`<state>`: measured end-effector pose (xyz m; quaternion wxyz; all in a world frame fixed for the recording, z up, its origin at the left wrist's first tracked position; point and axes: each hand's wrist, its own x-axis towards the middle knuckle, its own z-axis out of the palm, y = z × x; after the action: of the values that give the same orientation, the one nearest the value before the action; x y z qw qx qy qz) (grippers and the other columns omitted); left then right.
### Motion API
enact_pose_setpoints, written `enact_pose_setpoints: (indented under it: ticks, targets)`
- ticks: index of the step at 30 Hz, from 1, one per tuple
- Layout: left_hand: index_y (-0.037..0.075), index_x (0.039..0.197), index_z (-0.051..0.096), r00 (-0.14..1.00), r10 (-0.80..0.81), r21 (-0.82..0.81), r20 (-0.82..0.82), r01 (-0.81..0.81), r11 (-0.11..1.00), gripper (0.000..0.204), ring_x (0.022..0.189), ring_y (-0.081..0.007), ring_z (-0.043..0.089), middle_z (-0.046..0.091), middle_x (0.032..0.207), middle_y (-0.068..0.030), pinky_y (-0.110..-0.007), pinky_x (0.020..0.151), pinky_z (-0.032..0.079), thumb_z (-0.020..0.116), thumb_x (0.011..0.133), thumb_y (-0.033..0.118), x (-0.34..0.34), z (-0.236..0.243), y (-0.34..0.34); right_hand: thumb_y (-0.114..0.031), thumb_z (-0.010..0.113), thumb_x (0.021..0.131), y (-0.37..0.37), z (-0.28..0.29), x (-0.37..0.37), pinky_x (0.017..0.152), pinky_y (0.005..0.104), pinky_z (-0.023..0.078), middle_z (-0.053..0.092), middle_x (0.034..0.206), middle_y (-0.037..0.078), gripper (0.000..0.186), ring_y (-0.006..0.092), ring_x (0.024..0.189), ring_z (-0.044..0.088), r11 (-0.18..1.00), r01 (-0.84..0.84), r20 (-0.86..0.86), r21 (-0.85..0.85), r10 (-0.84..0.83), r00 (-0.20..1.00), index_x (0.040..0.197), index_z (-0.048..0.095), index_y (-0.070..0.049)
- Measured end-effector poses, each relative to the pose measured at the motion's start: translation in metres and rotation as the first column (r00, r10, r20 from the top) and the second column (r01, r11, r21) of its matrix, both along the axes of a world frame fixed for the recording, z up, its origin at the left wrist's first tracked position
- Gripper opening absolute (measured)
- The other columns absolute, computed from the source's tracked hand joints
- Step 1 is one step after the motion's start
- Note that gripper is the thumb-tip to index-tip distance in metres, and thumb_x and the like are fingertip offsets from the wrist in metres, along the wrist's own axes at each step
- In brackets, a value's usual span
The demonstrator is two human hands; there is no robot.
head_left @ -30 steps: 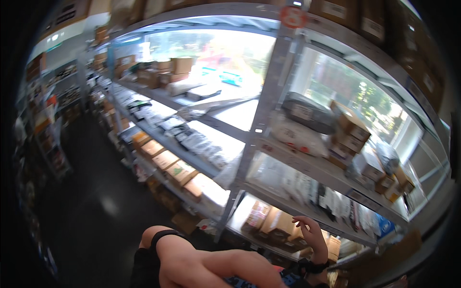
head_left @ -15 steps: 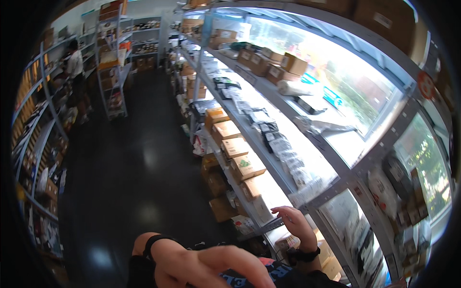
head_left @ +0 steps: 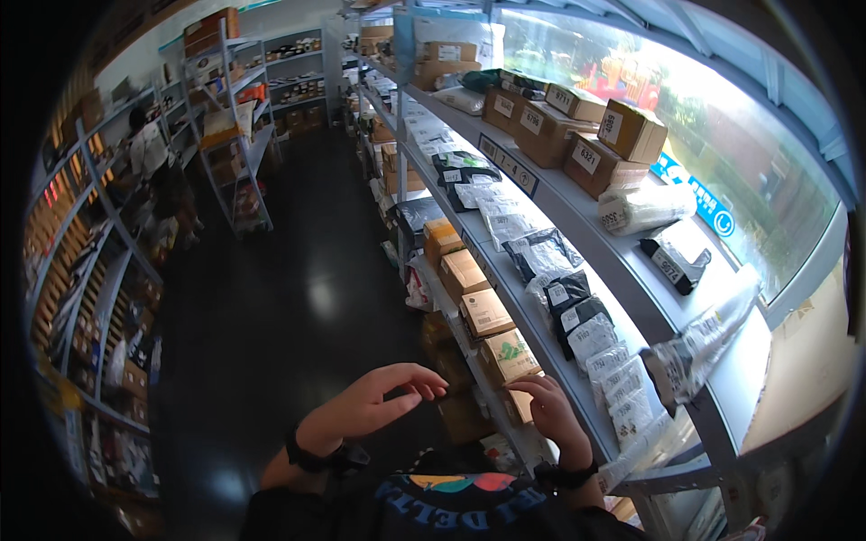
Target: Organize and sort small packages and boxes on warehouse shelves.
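My left hand (head_left: 379, 401) is raised over the aisle, fingers loosely curved and apart, holding nothing. My right hand (head_left: 550, 419) is open too, fingers bent, beside the cardboard boxes (head_left: 507, 353) on a lower shelf to the right. Whether it touches one I cannot tell. Above these boxes runs a shelf of white and black plastic mailers (head_left: 591, 335). On the shelf over that lie several brown boxes (head_left: 603, 165), a white wrapped roll (head_left: 645, 207), a small dark-ended parcel (head_left: 675, 261) and a long clear-wrapped package (head_left: 708, 334) at the near end.
The dark floor (head_left: 289, 298) forms an aisle between the right shelving and slatted-back racks (head_left: 90, 270) on the left. A person (head_left: 153, 144) stands among the left racks, beside a freestanding shelf unit (head_left: 230, 126). A window (head_left: 776, 180) is behind the right shelves.
My view has swung left along the aisle. My left hand has come up and forward from across my body, now apart from my right hand, which stays raised by the right shelves.
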<state>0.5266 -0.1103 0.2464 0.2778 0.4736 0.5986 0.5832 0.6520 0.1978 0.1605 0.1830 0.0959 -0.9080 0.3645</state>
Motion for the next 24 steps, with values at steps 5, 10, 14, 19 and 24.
enact_pose_setpoints:
  ticks: [5, 10, 14, 19, 24]
  targets:
    - [0.001, 0.123, 0.057, 0.986, 0.149, -0.079, 0.079, -0.143, 0.987, 0.033, 0.103, -0.0158, 0.059, 0.063, 0.113, -0.009, -0.029, 0.091, 0.046, 0.049, 0.091, 0.005, -0.092, -0.038, -0.003, 0.008, 0.055, 0.073, 0.019, 0.008, -0.066, 0.087, 0.0385, 0.048, 0.067, 0.102, 0.01, 0.036, 0.0307, 0.099, 0.061, 0.995, 0.098, 0.121, 0.019, -0.099, 0.988, 0.102, 0.068, -0.008]
    - [0.001, 0.121, 0.059, 0.978, 0.19, -0.073, 0.09, -0.184, 0.98, 0.031, 0.102, -0.0159, 0.06, 0.064, 0.111, -0.0091, -0.029, 0.09, 0.047, 0.05, 0.091, 0.004, -0.189, -0.058, -0.017, 0.01, 0.051, 0.075, 0.022, 0.0, -0.137, 0.086, 0.0391, 0.048, 0.067, 0.1, 0.011, 0.039, 0.0313, 0.096, 0.06, 0.99, 0.125, 0.183, 0.069, -0.135, 0.974, 0.103, 0.07, -0.01]
    - [-0.001, 0.116, 0.061, 0.97, 0.243, -0.126, -0.028, -0.245, 0.961, 0.028, 0.101, -0.0173, 0.061, 0.064, 0.108, -0.01, -0.03, 0.09, 0.048, 0.048, 0.092, 0.004, -0.276, -0.061, -0.043, 0.013, 0.044, 0.077, -0.002, -0.004, -0.214, 0.082, 0.0394, 0.049, 0.065, 0.097, 0.015, 0.038, 0.0337, 0.093, 0.061, 0.979, 0.185, 0.133, 0.083, -0.195, 0.972, 0.101, 0.068, -0.004]
    - [-0.001, 0.113, 0.062, 0.929, 0.294, -0.187, -0.226, -0.338, 0.922, 0.025, 0.098, -0.0203, 0.063, 0.065, 0.104, -0.0118, -0.03, 0.087, 0.049, 0.051, 0.092, 0.004, -0.407, -0.065, -0.105, 0.011, 0.043, 0.076, -0.048, -0.007, -0.332, 0.086, 0.04, 0.048, 0.066, 0.098, 0.015, 0.039, 0.034, 0.095, 0.061, 0.968, 0.25, 0.147, -0.019, -0.245, 0.958, 0.101, 0.068, -0.004]
    - [0.0, 0.111, 0.062, 0.886, 0.343, -0.25, -0.313, -0.425, 0.87, 0.024, 0.094, -0.0239, 0.064, 0.066, 0.099, -0.0119, -0.033, 0.086, 0.049, 0.052, 0.091, 0.007, -0.53, -0.043, -0.153, 0.011, 0.044, 0.077, -0.086, 0.015, -0.465, 0.087, 0.038, 0.048, 0.065, 0.098, 0.014, 0.037, 0.0315, 0.097, 0.061, 0.962, 0.268, 0.102, 0.044, -0.271, 0.957, 0.101, 0.068, -0.003]
